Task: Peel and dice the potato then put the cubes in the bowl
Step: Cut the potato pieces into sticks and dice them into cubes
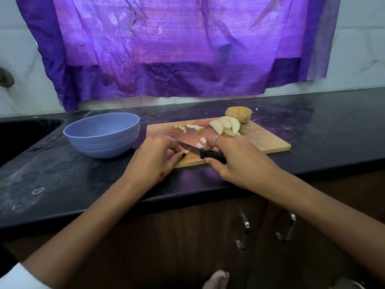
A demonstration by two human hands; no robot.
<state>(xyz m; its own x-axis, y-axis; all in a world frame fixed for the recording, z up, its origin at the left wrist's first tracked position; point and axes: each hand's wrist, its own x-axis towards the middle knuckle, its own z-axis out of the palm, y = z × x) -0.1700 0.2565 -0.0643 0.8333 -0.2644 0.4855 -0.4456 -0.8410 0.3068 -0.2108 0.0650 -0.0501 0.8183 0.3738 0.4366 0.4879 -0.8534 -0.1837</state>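
Head view: left hand (155, 161) fingertips curl down onto the near-left part of the cutting board (262, 140), and what they pin is mostly hidden; only a pale sliver (186, 152) shows beside the blade, so I can't tell if they grip it or just press on it. Right hand (235, 161) is wrapped around the black handle of the knife (205, 153), blade pointing left toward the left fingertips, tip just beside them. Blade's far end is partly covered by the left fingers (177, 148).

Potato cubes (190, 127) lie scattered near the board's far-left edge, well apart from both hands. Two more cubes (201, 142) sit just beyond the blade, near the right index finger. Potato slices (226, 126) are stacked toward the far-right of the board, skin still on their edges. Unpeeled potato piece (238, 114) sits at the board's far edge, touching the slices.

Blue bowl (103, 134) stands on the table (73, 184) just left of the board; inside looks bare, though the near wall hides part of the bottom.
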